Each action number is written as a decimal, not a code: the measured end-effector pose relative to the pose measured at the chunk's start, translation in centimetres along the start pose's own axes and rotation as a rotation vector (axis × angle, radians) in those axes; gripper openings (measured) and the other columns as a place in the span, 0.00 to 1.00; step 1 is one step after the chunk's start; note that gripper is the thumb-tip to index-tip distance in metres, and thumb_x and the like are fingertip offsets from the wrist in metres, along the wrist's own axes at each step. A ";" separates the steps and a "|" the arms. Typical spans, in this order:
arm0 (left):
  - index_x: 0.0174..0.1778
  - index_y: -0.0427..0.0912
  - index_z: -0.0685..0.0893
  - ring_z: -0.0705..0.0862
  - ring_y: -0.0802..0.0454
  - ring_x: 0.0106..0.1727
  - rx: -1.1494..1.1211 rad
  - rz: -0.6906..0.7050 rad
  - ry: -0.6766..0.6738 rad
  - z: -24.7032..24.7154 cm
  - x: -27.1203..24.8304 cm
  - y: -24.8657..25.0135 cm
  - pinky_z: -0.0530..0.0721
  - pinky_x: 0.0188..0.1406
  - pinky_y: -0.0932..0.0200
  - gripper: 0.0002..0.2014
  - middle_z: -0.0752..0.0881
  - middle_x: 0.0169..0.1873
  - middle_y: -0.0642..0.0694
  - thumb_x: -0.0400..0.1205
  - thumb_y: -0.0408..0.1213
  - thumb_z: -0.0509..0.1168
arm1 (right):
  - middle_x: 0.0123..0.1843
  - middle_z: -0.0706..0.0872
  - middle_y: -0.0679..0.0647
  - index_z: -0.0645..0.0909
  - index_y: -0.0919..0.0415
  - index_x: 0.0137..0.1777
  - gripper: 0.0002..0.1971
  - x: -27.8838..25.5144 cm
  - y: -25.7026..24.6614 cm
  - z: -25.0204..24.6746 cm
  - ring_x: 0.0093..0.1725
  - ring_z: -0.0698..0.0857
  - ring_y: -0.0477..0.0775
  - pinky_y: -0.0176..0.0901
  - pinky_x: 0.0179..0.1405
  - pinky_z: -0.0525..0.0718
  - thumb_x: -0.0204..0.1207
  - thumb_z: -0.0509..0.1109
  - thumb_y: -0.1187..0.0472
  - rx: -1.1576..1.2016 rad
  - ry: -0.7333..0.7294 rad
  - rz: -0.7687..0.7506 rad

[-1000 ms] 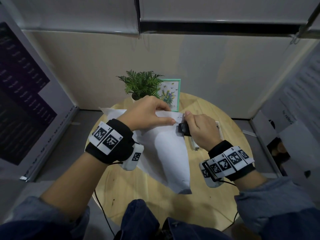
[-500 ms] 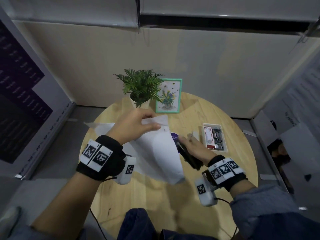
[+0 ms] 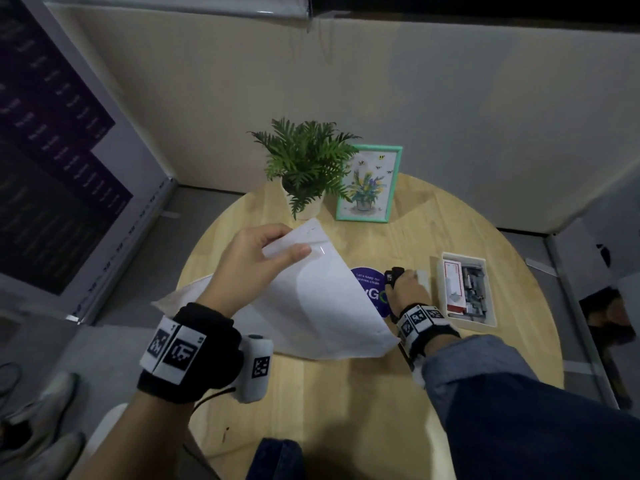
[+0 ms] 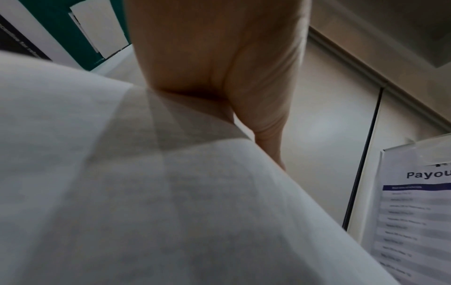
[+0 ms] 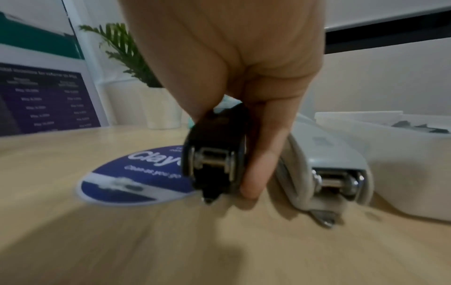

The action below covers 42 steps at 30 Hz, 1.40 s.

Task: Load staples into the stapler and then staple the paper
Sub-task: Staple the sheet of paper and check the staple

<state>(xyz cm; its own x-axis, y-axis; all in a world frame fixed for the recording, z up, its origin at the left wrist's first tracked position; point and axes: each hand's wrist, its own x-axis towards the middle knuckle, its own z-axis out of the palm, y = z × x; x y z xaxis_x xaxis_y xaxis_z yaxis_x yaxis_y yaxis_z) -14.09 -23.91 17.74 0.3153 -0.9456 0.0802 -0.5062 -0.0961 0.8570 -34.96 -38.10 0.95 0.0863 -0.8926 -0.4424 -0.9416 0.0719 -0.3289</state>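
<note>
My left hand (image 3: 263, 261) pinches the top corner of the white paper (image 3: 322, 306) and holds it lifted and curled over the table's middle. A small shiny staple (image 3: 322, 250) shows near that corner. In the left wrist view the paper (image 4: 171, 192) fills the frame under my hand (image 4: 219, 67). My right hand (image 3: 406, 289) grips the black stapler (image 3: 393, 276) low at the table, to the right of the paper. In the right wrist view my fingers (image 5: 256, 173) curl round the black stapler (image 5: 214, 154), whose rear end is at the wood.
A grey stapler (image 5: 324, 164) lies just right of the black one. A white tray (image 3: 490, 318) with a staple box stands further right. A blue round sticker (image 3: 369, 282) marks the round wooden table (image 3: 346, 403). A potted plant (image 3: 306, 168) and a framed picture (image 3: 369, 183) stand at the back.
My right hand has dropped from the paper's corner down to the table with the black stapler. My left hand has kept the paper and swung it left and away.
</note>
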 end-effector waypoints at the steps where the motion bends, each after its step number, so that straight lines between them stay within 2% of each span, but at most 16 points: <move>1: 0.33 0.54 0.85 0.81 0.65 0.33 -0.013 -0.009 0.000 0.1 0.2 0.0 0.75 0.38 0.64 0.06 0.85 0.28 0.61 0.75 0.44 0.72 | 0.61 0.84 0.68 0.65 0.71 0.66 0.22 0.3 0.2 0.3 0.60 0.84 0.69 0.54 0.55 0.81 0.81 0.64 0.56 0.005 -0.008 0.012; 4: 0.33 0.53 0.86 0.81 0.64 0.34 -0.031 -0.008 -0.013 0.6 0.5 0.1 0.77 0.39 0.61 0.05 0.86 0.29 0.61 0.75 0.45 0.72 | 0.59 0.85 0.66 0.69 0.70 0.65 0.24 0.2 0.4 0.0 0.57 0.85 0.67 0.53 0.54 0.82 0.80 0.64 0.50 -0.041 -0.015 -0.022; 7: 0.34 0.54 0.86 0.82 0.64 0.34 -0.035 0.010 -0.021 0.9 0.8 0.3 0.78 0.40 0.59 0.05 0.87 0.30 0.61 0.75 0.45 0.72 | 0.52 0.86 0.64 0.75 0.66 0.55 0.17 -1.6 -0.5 -3.6 0.49 0.85 0.65 0.49 0.43 0.79 0.82 0.58 0.50 -0.089 0.211 -0.199; 9: 0.33 0.58 0.85 0.82 0.65 0.35 -0.026 0.025 -0.018 1.0 0.8 0.7 0.77 0.40 0.61 0.06 0.87 0.30 0.63 0.76 0.46 0.72 | 0.45 0.87 0.60 0.78 0.63 0.50 0.14 -3.8 -1.5 -6.7 0.43 0.85 0.62 0.49 0.40 0.79 0.83 0.58 0.53 0.095 0.402 -0.362; 10: 0.32 0.60 0.85 0.82 0.65 0.35 -0.011 0.037 -0.019 1.1 0.7 1.2 0.76 0.40 0.61 0.06 0.86 0.30 0.63 0.75 0.47 0.71 | 0.42 0.87 0.56 0.80 0.62 0.48 0.13 -5.5 -2.1 -8.5 0.41 0.85 0.58 0.49 0.41 0.81 0.82 0.60 0.53 0.284 0.406 -0.432; 13: 0.31 0.61 0.83 0.81 0.66 0.33 -0.005 0.065 -0.012 1.6 0.6 2.3 0.75 0.37 0.64 0.07 0.85 0.29 0.64 0.76 0.47 0.71 | 0.39 0.88 0.48 0.86 0.59 0.47 0.08 -10.4 -4.1 -11.8 0.38 0.84 0.38 0.33 0.44 0.82 0.79 0.68 0.55 0.721 0.050 -0.622; 15: 0.33 0.58 0.83 0.80 0.68 0.32 -0.038 0.101 0.000 1.9 0.2 3.5 0.74 0.34 0.67 0.07 0.85 0.29 0.64 0.76 0.44 0.71 | 0.42 0.90 0.49 0.87 0.60 0.50 0.07 -12.8 -4.6 -12.5 0.38 0.85 0.40 0.30 0.41 0.81 0.73 0.75 0.61 0.729 -0.043 -0.730; 18: 0.39 0.44 0.86 0.78 0.66 0.31 -0.101 0.159 -0.037 2.0 -0.7 5.3 0.73 0.31 0.67 0.06 0.84 0.30 0.56 0.76 0.42 0.71 | 0.42 0.91 0.58 0.87 0.65 0.46 0.06 -14.7 -4.5 -12.5 0.43 0.87 0.54 0.47 0.45 0.83 0.70 0.76 0.67 0.751 0.132 -0.771; 24: 0.50 0.30 0.88 0.81 0.58 0.41 -0.212 0.277 -0.100 1.8 -3.1 8.3 0.79 0.40 0.60 0.10 0.89 0.40 0.35 0.78 0.34 0.69 | 0.51 0.90 0.50 0.86 0.58 0.54 0.10 -18.3 -2.9 -12.6 0.52 0.87 0.49 0.38 0.54 0.82 0.73 0.75 0.63 0.697 0.515 -0.911; 27: 0.45 0.32 0.89 0.79 0.65 0.37 -0.214 0.351 -0.055 2.4 -4.3 9.3 0.76 0.37 0.70 0.05 0.87 0.35 0.50 0.78 0.29 0.68 | 0.42 0.89 0.51 0.87 0.61 0.46 0.04 -19.2 -2.3 -13.1 0.43 0.86 0.46 0.32 0.46 0.81 0.72 0.76 0.63 0.747 0.622 -0.919; 29: 0.41 0.36 0.87 0.77 0.71 0.33 -0.215 0.361 -0.024 2.9 -4.6 9.7 0.73 0.35 0.75 0.04 0.84 0.28 0.62 0.79 0.27 0.67 | 0.40 0.89 0.54 0.88 0.63 0.44 0.02 -19.4 -1.9 -13.4 0.41 0.85 0.50 0.36 0.45 0.82 0.72 0.75 0.65 0.707 0.733 -0.991; 32: 0.47 0.39 0.85 0.83 0.60 0.30 -0.366 0.264 -0.031 3.3 -4.7 10.5 0.79 0.35 0.69 0.08 0.87 0.26 0.56 0.82 0.25 0.61 | 0.40 0.88 0.58 0.89 0.65 0.43 0.05 -19.8 -1.3 -13.6 0.39 0.81 0.56 0.44 0.40 0.79 0.75 0.71 0.67 0.462 0.963 -1.141; 34: 0.47 0.41 0.82 0.84 0.60 0.26 -0.505 0.157 -0.052 3.5 -4.9 11.4 0.80 0.30 0.70 0.13 0.87 0.24 0.53 0.83 0.22 0.55 | 0.39 0.89 0.59 0.90 0.66 0.41 0.10 -20.1 -1.1 -13.8 0.34 0.81 0.60 0.48 0.34 0.79 0.79 0.68 0.66 0.356 1.079 -1.228; 36: 0.44 0.43 0.82 0.83 0.62 0.27 -0.571 0.073 -0.057 3.6 -5.0 12.4 0.79 0.29 0.68 0.13 0.87 0.25 0.55 0.85 0.28 0.53 | 0.38 0.89 0.62 0.90 0.68 0.39 0.13 -20.2 -1.0 -14.1 0.31 0.82 0.62 0.49 0.30 0.80 0.81 0.66 0.65 0.297 1.147 -1.290; 39: 0.45 0.50 0.85 0.86 0.56 0.31 -0.560 0.025 -0.084 3.6 -5.3 13.4 0.82 0.30 0.63 0.12 0.89 0.29 0.50 0.81 0.50 0.59 | 0.38 0.89 0.64 0.90 0.70 0.39 0.11 -20.0 -0.6 -14.3 0.32 0.82 0.63 0.48 0.32 0.80 0.79 0.67 0.69 0.252 1.191 -1.307; 42: 0.49 0.46 0.82 0.76 0.64 0.19 -0.498 0.132 -0.063 3.5 -5.9 14.3 0.74 0.21 0.72 0.09 0.80 0.18 0.54 0.76 0.39 0.71 | 0.39 0.88 0.65 0.90 0.70 0.40 0.10 -20.1 -0.3 -14.5 0.37 0.80 0.59 0.46 0.37 0.78 0.77 0.67 0.72 0.277 1.182 -1.308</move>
<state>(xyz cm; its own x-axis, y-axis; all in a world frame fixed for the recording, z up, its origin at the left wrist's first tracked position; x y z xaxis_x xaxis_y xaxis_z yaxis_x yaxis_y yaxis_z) -26.02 -20.78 27.69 0.2180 -0.9579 0.1868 -0.0904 0.1707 0.9812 -41.16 -26.66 22.00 0.2858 -0.2282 0.9307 -0.3703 -0.9221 -0.1124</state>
